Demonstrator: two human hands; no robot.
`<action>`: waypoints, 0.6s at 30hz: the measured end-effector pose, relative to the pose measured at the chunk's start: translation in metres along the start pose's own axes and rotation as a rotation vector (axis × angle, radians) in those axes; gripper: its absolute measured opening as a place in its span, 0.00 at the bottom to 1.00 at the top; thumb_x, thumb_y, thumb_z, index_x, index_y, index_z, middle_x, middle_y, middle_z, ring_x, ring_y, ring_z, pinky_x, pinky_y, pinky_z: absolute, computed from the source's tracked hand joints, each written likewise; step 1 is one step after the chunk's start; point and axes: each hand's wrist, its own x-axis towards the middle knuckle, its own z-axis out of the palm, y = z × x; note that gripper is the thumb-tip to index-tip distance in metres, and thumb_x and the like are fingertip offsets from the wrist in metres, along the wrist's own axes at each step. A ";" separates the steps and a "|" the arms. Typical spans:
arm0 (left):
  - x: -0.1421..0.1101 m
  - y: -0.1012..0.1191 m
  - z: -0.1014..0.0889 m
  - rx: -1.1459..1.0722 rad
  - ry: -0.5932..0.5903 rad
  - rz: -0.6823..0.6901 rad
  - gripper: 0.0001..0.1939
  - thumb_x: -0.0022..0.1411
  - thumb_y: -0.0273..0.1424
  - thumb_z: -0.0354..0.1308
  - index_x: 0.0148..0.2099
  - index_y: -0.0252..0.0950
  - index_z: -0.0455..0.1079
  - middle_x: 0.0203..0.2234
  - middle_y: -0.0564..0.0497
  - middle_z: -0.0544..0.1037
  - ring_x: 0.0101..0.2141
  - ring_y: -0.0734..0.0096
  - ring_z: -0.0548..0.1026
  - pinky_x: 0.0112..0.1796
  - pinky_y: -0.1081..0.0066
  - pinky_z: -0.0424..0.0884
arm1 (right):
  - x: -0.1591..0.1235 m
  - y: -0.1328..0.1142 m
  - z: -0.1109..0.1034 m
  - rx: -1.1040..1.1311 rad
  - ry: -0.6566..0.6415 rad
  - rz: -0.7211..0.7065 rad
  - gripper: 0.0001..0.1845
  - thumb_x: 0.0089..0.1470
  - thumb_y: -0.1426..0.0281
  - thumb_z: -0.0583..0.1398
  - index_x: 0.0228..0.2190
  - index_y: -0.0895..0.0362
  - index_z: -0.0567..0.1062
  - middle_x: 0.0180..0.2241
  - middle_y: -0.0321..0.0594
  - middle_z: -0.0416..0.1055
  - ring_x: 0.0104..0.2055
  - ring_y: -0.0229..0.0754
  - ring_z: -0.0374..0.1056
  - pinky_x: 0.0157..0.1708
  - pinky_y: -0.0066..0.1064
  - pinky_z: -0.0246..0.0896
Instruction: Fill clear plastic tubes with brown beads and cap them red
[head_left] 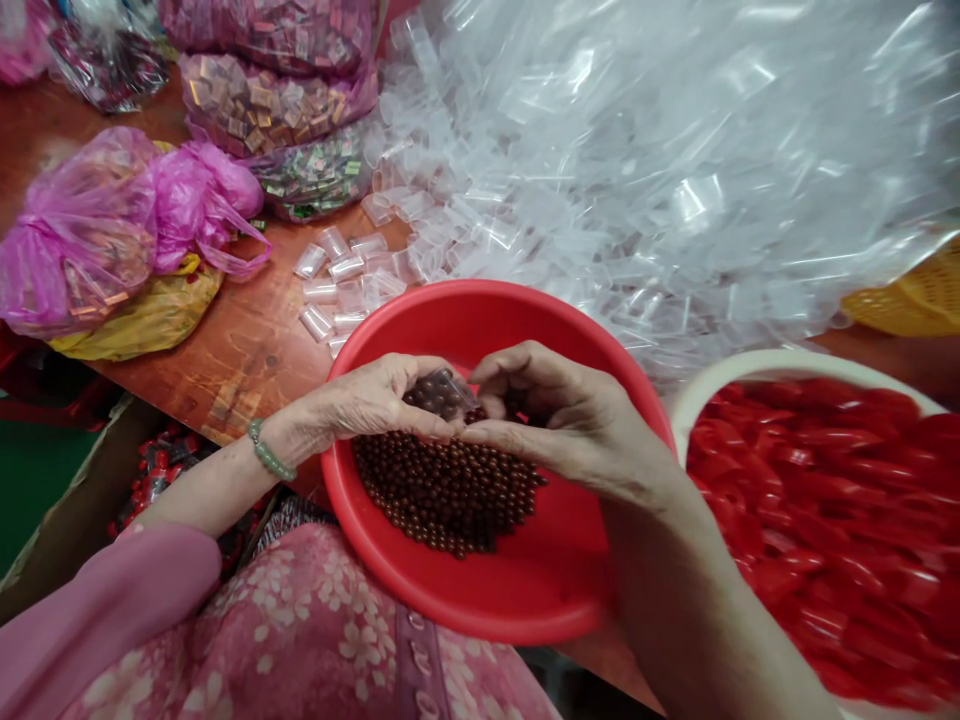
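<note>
The left hand's grip and the right hand's grip meet over a small clear plastic sleeve; the left fingers are pressed together on one side of it, while the right thumb and curled fingers close around its other end; dark beads show through the plastic; the sleeve is held above a heap of glossy brown beads inside a red plastic basin; a green bead bracelet circles the left wrist, and a pink floral garment covers the lap beneath the basin; to the right sits a white-rimmed basin full of red wrappers; on the wooden desk beyond lie loose clear sleeves, a great mound of clear sleeves, pink plastic bags, and bagged small packets; a yellow mesh basket shows at the right edge.
</note>
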 end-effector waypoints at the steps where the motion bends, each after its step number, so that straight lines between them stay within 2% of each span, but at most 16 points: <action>1: 0.000 0.000 0.000 0.002 -0.002 -0.004 0.14 0.47 0.27 0.69 0.37 0.32 0.71 0.28 0.54 0.74 0.30 0.78 0.70 0.38 0.72 0.65 | 0.001 0.000 -0.001 -0.025 -0.010 -0.013 0.17 0.49 0.61 0.69 0.35 0.55 0.71 0.23 0.30 0.63 0.23 0.32 0.59 0.21 0.25 0.55; 7: 0.000 -0.001 -0.001 0.013 -0.012 -0.041 0.15 0.45 0.23 0.67 0.38 0.31 0.72 0.29 0.53 0.75 0.30 0.77 0.71 0.36 0.74 0.67 | 0.007 0.006 -0.002 -0.115 -0.034 -0.060 0.16 0.50 0.64 0.68 0.39 0.56 0.73 0.22 0.28 0.60 0.22 0.31 0.56 0.23 0.26 0.54; 12: 0.001 -0.001 -0.001 0.006 -0.044 -0.047 0.15 0.45 0.21 0.66 0.38 0.31 0.73 0.32 0.52 0.77 0.34 0.75 0.73 0.41 0.72 0.69 | 0.010 0.008 -0.002 -0.112 -0.075 -0.045 0.14 0.50 0.65 0.67 0.39 0.56 0.75 0.23 0.29 0.62 0.23 0.32 0.56 0.23 0.27 0.53; 18: 0.000 -0.001 -0.002 -0.075 -0.063 -0.058 0.15 0.44 0.19 0.66 0.37 0.32 0.71 0.33 0.51 0.77 0.35 0.75 0.74 0.44 0.70 0.70 | 0.015 0.009 -0.004 -0.046 -0.077 0.004 0.13 0.48 0.65 0.68 0.34 0.57 0.73 0.20 0.27 0.58 0.21 0.30 0.54 0.22 0.26 0.52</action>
